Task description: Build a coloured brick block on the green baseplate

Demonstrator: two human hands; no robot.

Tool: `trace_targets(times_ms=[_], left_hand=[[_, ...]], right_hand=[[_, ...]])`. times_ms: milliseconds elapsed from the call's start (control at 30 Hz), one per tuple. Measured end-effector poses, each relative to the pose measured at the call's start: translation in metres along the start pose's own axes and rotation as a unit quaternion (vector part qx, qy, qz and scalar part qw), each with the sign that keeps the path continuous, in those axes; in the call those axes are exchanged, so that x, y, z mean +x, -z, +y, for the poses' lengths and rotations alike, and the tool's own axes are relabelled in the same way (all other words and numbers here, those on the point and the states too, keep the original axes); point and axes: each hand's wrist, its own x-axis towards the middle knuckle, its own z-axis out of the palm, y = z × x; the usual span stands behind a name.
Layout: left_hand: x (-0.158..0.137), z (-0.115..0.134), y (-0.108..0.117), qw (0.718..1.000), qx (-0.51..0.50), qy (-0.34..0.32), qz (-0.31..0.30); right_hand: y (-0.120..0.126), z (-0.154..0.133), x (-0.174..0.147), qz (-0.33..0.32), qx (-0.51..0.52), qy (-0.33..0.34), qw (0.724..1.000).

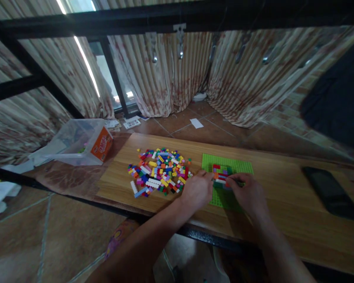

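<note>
A green studded baseplate [242,158] lies on the wooden board, with a small structure of colored toy bricks [220,177] built on it. My left hand [198,190] is at the structure's left side, its fingers bent and pressed against the bricks. From the right, my right hand [249,192] pinches at the structure's right end with thumb and finger. Whether a separate small brick sits between those fingertips is hidden. Left of the plate spreads a loose pile of mixed toy bricks [163,166], close to my left hand.
A clear plastic box [76,137] with an orange label stands beyond the board's left end. A dark phone [332,192] lies on the wooden board [283,196] at the right. Behind are curtains [171,78] and a tiled floor with a white paper [196,123].
</note>
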Motion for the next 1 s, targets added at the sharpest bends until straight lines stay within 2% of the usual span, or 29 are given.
trace_targets(times_ms=[133,233,367,800,900,1000], left_hand=[[0.014,-0.037,0.029,0.994,0.034,0.079,0.062],[0.019,-0.070,0.048,0.983,0.088,0.146,0.067],[0.020,-0.095,0.057,0.981,0.126,0.136,0.058],[0.022,-0.096,0.060,0.979,0.150,0.128,0.055],[0.024,-0.091,0.063,0.988,0.100,0.090,0.074],[0.024,-0.075,0.054,0.998,0.016,0.015,0.060]], right_hand=[[0.001,-0.001,0.001,0.003,-0.016,-0.015,1.000],[0.002,-0.002,0.001,0.002,-0.011,-0.022,1.000],[0.002,-0.003,0.001,0.001,-0.002,-0.046,0.999],[0.004,-0.005,0.004,0.018,0.010,-0.037,0.999],[0.008,-0.007,0.005,0.031,0.009,-0.050,0.998],[0.012,-0.008,0.007,0.047,0.028,-0.069,0.996]])
